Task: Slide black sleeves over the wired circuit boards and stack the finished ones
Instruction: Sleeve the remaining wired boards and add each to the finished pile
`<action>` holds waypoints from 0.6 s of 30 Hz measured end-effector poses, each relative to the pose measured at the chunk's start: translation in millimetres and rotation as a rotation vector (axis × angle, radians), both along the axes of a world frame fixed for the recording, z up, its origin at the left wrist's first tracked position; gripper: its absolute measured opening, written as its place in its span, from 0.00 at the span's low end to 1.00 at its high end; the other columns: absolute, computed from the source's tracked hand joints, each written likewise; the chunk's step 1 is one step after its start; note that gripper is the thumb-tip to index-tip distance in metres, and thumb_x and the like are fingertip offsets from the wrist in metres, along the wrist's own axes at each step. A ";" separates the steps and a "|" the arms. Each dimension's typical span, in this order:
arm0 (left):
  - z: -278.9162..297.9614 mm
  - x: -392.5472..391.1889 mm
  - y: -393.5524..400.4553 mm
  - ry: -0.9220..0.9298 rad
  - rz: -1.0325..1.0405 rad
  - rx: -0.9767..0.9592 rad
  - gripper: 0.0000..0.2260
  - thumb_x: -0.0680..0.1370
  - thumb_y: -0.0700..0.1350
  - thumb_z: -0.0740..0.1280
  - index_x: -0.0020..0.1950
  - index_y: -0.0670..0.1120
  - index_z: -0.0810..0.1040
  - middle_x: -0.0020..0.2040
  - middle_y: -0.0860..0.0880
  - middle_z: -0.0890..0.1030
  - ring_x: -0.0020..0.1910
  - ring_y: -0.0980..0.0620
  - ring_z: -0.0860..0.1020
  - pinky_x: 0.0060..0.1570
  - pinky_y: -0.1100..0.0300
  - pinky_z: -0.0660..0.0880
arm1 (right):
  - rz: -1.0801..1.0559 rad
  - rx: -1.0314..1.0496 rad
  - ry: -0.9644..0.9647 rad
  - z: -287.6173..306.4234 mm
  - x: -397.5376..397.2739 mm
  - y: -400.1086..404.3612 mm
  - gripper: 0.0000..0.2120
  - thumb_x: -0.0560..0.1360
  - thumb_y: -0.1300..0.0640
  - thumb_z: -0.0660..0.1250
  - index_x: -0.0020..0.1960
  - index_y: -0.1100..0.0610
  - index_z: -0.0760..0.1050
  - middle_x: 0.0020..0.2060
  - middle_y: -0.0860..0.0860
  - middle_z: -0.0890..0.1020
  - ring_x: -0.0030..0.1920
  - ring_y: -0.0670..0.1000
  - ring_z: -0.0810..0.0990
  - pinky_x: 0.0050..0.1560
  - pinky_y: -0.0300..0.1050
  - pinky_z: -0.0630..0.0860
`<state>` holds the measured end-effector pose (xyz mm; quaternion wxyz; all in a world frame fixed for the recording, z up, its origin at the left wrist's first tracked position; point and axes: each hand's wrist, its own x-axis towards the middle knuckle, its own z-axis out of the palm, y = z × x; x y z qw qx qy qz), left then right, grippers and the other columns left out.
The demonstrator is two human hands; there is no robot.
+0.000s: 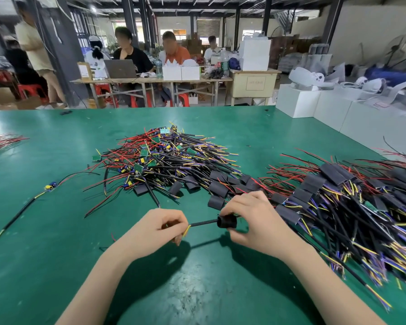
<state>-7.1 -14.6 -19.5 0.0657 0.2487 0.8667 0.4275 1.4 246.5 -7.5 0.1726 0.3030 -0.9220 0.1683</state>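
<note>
Black, soft tubular sleeve (226, 222) sits pinched in your right hand (251, 219), already threaded over the cable (203, 223) your left hand (161, 227) grips by its yellow-tipped end. Sleeving looks midway; next, draw it toward the board, unseen inside your right grip. Finished pile (342, 198) lies just right.

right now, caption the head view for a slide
Right hand slides a black sleeve along a cable held by the left hand.
</note>
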 end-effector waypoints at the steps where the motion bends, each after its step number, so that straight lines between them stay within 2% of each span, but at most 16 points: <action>1: -0.7 1.5 4.1 0.031 -0.012 -0.019 0.12 0.80 0.42 0.64 0.38 0.51 0.78 0.34 0.52 0.81 0.34 0.49 0.78 0.39 0.56 0.73 | 0.020 -0.015 -0.023 -1.2 1.4 -3.7 0.11 0.66 0.53 0.70 0.49 0.48 0.78 0.44 0.41 0.79 0.48 0.46 0.77 0.56 0.46 0.66; 2: -1.6 3.1 8.8 0.052 -0.017 -0.023 0.10 0.80 0.44 0.65 0.39 0.51 0.79 0.35 0.52 0.82 0.35 0.45 0.77 0.39 0.54 0.73 | 0.038 -0.026 -0.040 -2.6 2.9 -7.8 0.11 0.67 0.53 0.69 0.49 0.48 0.78 0.45 0.41 0.79 0.49 0.45 0.76 0.56 0.45 0.67; 4: -4.4 4.7 17.2 0.074 -0.016 0.001 0.08 0.80 0.45 0.66 0.42 0.52 0.80 0.38 0.53 0.82 0.37 0.44 0.77 0.40 0.54 0.74 | 0.064 -0.037 -0.063 -5.2 5.3 -15.7 0.11 0.68 0.52 0.68 0.50 0.48 0.77 0.46 0.42 0.78 0.50 0.45 0.75 0.54 0.45 0.67; 6: -6.5 4.4 19.9 0.031 -0.003 0.050 0.04 0.80 0.45 0.67 0.47 0.53 0.81 0.41 0.55 0.82 0.38 0.56 0.78 0.42 0.62 0.74 | 0.069 -0.040 -0.073 -6.8 5.9 -19.1 0.11 0.68 0.52 0.67 0.50 0.48 0.77 0.45 0.43 0.78 0.50 0.45 0.75 0.51 0.45 0.69; 7: -6.7 3.9 18.2 -0.004 0.004 0.064 0.04 0.79 0.45 0.68 0.51 0.53 0.81 0.44 0.56 0.82 0.40 0.58 0.79 0.44 0.65 0.74 | 0.060 -0.038 -0.075 -7.1 5.9 -18.9 0.11 0.68 0.53 0.68 0.50 0.49 0.77 0.45 0.43 0.78 0.50 0.46 0.76 0.50 0.46 0.70; 10: -6.1 -0.9 3.7 -0.005 0.010 0.015 0.12 0.75 0.43 0.73 0.57 0.53 0.79 0.53 0.57 0.81 0.51 0.58 0.79 0.54 0.62 0.76 | 0.027 -0.047 -0.089 -7.2 5.1 -14.5 0.11 0.68 0.54 0.68 0.50 0.50 0.78 0.45 0.44 0.78 0.48 0.47 0.75 0.50 0.48 0.72; 12: -4.2 -2.0 -3.3 0.012 0.020 -0.048 0.12 0.72 0.42 0.75 0.53 0.53 0.81 0.49 0.57 0.82 0.48 0.57 0.79 0.51 0.61 0.77 | 0.010 -0.055 -0.096 -7.5 4.3 -12.7 0.11 0.68 0.54 0.69 0.50 0.51 0.78 0.44 0.44 0.78 0.47 0.47 0.75 0.50 0.48 0.72; 15: -4.2 -2.2 -3.2 0.007 0.024 -0.095 0.07 0.70 0.45 0.77 0.45 0.54 0.84 0.39 0.54 0.82 0.37 0.58 0.78 0.41 0.62 0.76 | -0.003 -0.077 -0.107 -7.7 4.7 -13.7 0.11 0.67 0.55 0.69 0.50 0.52 0.78 0.44 0.44 0.77 0.46 0.47 0.75 0.50 0.46 0.73; 18: -6.3 -2.6 0.4 0.027 0.039 -0.074 0.06 0.71 0.45 0.77 0.43 0.54 0.83 0.37 0.51 0.82 0.34 0.58 0.76 0.37 0.64 0.74 | 0.018 -0.089 -0.124 -8.2 5.8 -15.1 0.11 0.67 0.56 0.69 0.50 0.52 0.78 0.44 0.45 0.78 0.46 0.46 0.75 0.50 0.45 0.73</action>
